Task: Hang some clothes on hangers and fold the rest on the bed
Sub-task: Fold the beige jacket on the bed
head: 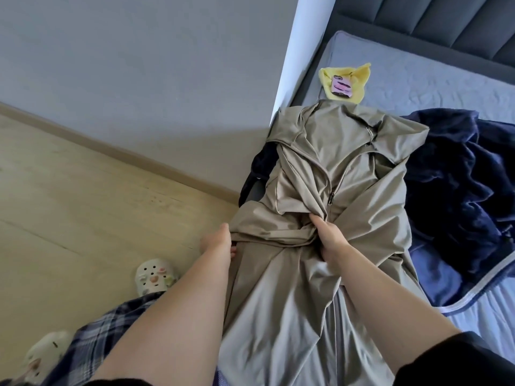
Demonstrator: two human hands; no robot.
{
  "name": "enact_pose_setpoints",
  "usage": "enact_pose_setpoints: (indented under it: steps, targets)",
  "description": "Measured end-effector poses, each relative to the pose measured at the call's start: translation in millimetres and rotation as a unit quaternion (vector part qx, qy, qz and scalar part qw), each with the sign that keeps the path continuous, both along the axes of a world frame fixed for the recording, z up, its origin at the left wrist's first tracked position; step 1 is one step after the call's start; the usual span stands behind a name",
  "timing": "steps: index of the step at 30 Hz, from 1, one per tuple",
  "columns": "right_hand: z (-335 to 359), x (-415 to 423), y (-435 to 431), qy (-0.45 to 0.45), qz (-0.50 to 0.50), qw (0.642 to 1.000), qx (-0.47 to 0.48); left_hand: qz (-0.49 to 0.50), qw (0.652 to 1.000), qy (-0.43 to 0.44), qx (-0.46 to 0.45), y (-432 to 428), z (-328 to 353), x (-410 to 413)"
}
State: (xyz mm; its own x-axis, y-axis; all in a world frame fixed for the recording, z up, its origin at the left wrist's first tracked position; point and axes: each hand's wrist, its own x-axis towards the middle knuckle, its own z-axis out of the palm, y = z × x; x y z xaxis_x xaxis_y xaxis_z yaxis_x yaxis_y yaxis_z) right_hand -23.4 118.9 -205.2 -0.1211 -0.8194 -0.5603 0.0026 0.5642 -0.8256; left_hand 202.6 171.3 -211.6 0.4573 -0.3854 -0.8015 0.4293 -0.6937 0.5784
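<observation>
A long beige zip-up garment [342, 174] lies stretched along the left side of the bed [434, 82], its lower part hanging toward me. My left hand [220, 243] grips its left edge near the bed's side. Bunched fabric at the middle, just below the zipper's end, is gripped by my right hand [328, 235]. A dark garment [259, 165] shows underneath the beige one at its left.
A dark blue fleece blanket [468, 190] is heaped on the bed to the right. A yellow cloth [354, 76] with a pink-cased phone [342, 87] on it lies near the headboard [446, 20]. Wooden floor [83, 190] and my slippered feet are at the left.
</observation>
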Motion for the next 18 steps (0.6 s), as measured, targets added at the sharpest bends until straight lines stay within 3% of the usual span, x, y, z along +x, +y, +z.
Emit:
enact_pose_setpoints:
  steps: [5,10,13,15,18]
  targets:
    - [-5,5,1,0.030,0.019,0.999,-0.018,0.001,0.993,0.108,-0.036,-24,3,13]
    - [-5,9,3,0.075,0.039,0.996,-0.023,-0.065,0.995,0.065,-0.041,-34,-2,7]
    - [-2,7,0,0.088,0.028,0.996,-0.018,0.011,0.991,0.102,-0.082,-34,5,6]
    - [4,3,0,0.052,-0.018,0.998,-0.006,0.068,0.974,0.143,-0.160,-34,22,4]
    - [16,-9,7,-0.101,-0.066,0.993,0.006,0.115,0.924,0.209,-0.299,-25,70,0]
